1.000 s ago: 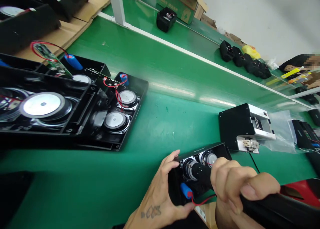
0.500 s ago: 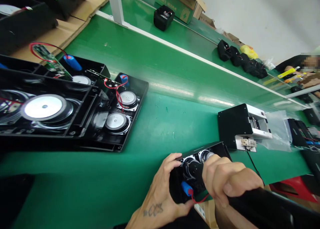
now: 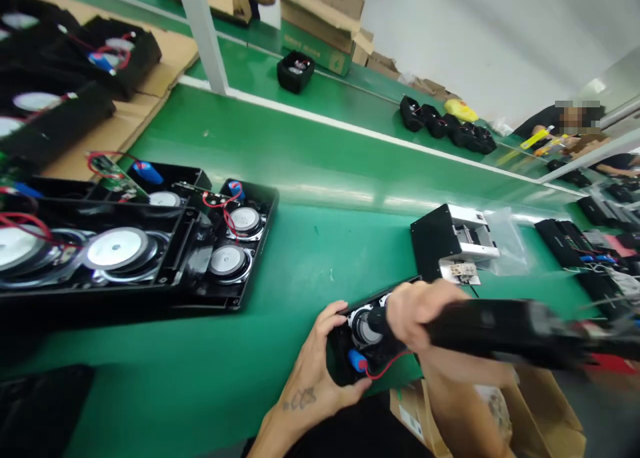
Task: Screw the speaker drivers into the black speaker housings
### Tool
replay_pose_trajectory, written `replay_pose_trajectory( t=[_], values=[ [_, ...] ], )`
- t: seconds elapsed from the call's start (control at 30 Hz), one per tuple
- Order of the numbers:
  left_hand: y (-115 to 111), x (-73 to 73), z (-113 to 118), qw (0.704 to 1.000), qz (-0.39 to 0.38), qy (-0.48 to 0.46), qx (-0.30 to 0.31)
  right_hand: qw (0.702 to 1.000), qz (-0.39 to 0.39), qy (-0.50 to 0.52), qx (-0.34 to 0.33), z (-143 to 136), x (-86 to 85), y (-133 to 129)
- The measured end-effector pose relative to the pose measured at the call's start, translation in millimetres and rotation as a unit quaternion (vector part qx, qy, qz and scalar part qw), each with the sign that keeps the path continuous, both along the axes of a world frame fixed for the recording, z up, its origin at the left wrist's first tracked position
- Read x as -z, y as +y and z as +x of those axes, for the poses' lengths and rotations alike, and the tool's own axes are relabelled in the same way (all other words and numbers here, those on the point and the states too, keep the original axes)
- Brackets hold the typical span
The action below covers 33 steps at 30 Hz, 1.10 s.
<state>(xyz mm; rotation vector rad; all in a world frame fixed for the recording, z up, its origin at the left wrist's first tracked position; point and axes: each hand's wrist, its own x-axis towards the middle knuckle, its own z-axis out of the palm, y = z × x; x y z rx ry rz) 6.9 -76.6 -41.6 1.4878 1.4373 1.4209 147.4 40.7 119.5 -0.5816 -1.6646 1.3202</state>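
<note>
My left hand grips the near-left end of a black speaker housing, fingers over its far edge and thumb on the near edge. Inside it are a round speaker driver and a blue battery with a red wire. My right hand is wrapped round a black electric screwdriver, held tilted with its nose over the housing beside the driver. The tip and the housing's right part are hidden behind the nose and hand.
Several open speaker housings stand at the left, some on cardboard. A black and silver device sits right of centre, by a clear plastic bag. Behind a white rail are more housings and boxes. A person is at far right.
The view has shifted, so bench things appear farther left. My right hand has swung the screwdriver to a flatter slant, its nose nearer the left driver. My left hand keeps its hold.
</note>
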Motion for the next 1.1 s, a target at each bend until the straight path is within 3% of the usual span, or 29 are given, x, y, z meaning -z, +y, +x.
replay_pose_trajectory(
  t=[0.1, 0.2, 0.27, 0.33, 0.47, 0.6, 0.8, 0.93, 1.0, 1.1],
  values=[
    [4, -6.0, -18, 0.999, -0.028, 0.027, 0.029, 0.983, 0.055, 0.167, 0.055, 58, -29.5, 6],
    [14, -18.7, -40, 0.995, -0.039, 0.086, 0.031, 0.971, 0.041, 0.157, 0.177, 124, -44.9, 12],
    [23, -28.9, -51, 0.987, -0.034, 0.151, 0.034, 0.960, 0.029, 0.143, 0.238, 158, -37.7, 18],
    [31, -37.8, -56, 0.973, -0.010, 0.226, 0.053, 0.947, 0.008, 0.137, 0.290, 178, -17.3, 27],
    [47, -45.8, -48, 0.928, 0.125, 0.340, 0.082, 0.910, -0.034, 0.131, 0.393, 193, 34.9, 50],
    [57, -41.6, -39, 0.888, 0.190, 0.404, 0.110, 0.914, -0.048, 0.109, 0.389, 205, 65.3, 58],
    [60, -27.9, -45, 0.896, 0.202, 0.386, 0.082, 0.928, -0.042, 0.074, 0.363, 217, 75.4, 70],
    [57, -40.3, -39, 0.914, 0.159, 0.368, 0.065, 0.926, -0.055, 0.065, 0.368, 221, 75.8, 80],
    [55, -51.2, -31, 0.921, 0.152, 0.355, 0.045, 0.914, -0.057, 0.059, 0.398, 219, 76.8, 76],
    [48, -60.5, -24, 0.922, 0.143, 0.359, 0.028, 0.861, -0.008, 0.008, 0.508, 206, 85.0, 49]
  ],
)
